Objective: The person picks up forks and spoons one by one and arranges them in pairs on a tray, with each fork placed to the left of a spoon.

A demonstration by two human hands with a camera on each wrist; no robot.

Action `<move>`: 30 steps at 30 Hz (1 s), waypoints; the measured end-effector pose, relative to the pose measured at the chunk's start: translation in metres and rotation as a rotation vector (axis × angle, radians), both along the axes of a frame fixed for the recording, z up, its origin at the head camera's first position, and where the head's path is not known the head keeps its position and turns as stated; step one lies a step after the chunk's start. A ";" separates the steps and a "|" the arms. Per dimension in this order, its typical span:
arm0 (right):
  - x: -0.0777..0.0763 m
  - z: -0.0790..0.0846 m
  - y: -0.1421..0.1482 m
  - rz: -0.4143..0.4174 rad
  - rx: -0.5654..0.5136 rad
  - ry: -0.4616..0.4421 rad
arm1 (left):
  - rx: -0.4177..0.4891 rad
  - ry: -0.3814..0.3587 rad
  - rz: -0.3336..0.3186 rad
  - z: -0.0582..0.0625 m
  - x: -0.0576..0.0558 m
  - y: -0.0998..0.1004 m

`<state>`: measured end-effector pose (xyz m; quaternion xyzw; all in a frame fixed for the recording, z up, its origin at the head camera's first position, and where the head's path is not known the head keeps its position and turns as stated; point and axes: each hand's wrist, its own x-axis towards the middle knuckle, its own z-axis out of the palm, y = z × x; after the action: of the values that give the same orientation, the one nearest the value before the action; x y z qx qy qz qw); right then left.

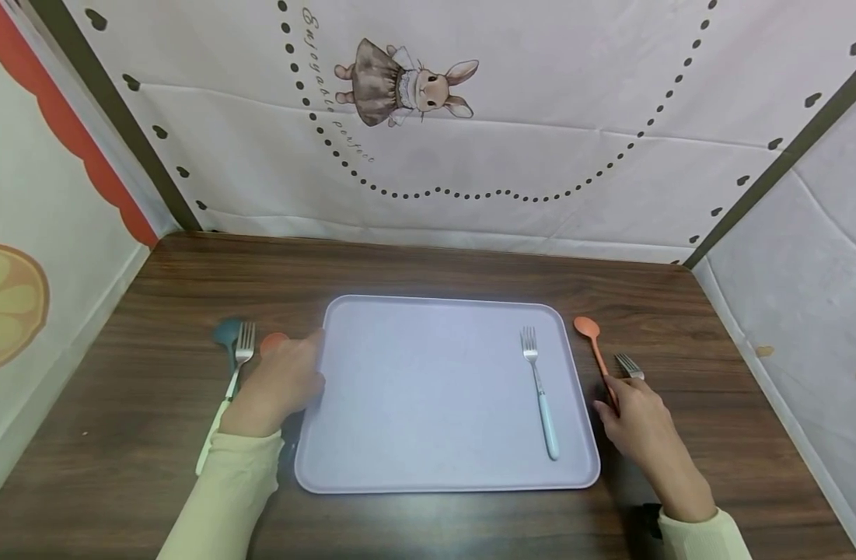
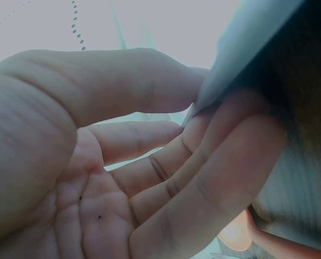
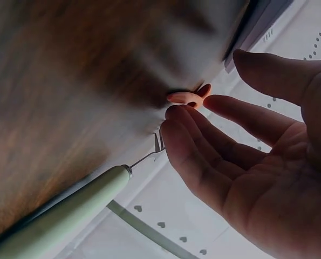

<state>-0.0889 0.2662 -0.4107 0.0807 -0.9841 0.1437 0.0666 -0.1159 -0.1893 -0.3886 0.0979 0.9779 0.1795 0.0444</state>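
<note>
A pale lavender tray [image 1: 428, 389] lies in the middle of the table, holding one fork [image 1: 543, 408] with a light blue handle. My left hand [image 1: 277, 386] pinches the tray's left edge; in the left wrist view the thumb is above the rim and the fingers beneath it. To the right of the tray, my right hand [image 1: 641, 420] has its fingertips at the handle of an orange spoon [image 1: 587, 327]. Its thumb stands apart from the fingers in the right wrist view. A fork [image 1: 630, 367], with a pale green handle [image 3: 68, 216], lies beside that hand, partly hidden by it.
Left of the tray lie a teal spoon [image 1: 226, 333], a fork with a pale handle [image 1: 214, 439] crossing it, and another orange spoon [image 1: 274, 341] mostly covered by the left hand. Cloth-covered walls [image 1: 539, 93] enclose the wooden table [image 1: 400, 266] at the back and sides.
</note>
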 end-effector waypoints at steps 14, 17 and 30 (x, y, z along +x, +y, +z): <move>-0.003 0.001 0.005 0.007 -0.002 -0.109 | -0.002 -0.016 0.007 0.001 0.000 0.002; -0.005 0.003 0.007 0.006 -0.011 -0.142 | -0.001 -0.017 0.008 0.001 0.000 0.002; -0.010 0.006 0.012 -0.074 -0.017 -0.193 | -0.001 -0.006 0.011 -0.001 0.000 0.002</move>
<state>-0.0992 0.2778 -0.4051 0.0294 -0.9870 0.1564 -0.0224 -0.1157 -0.1877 -0.3892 0.0918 0.9784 0.1795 0.0463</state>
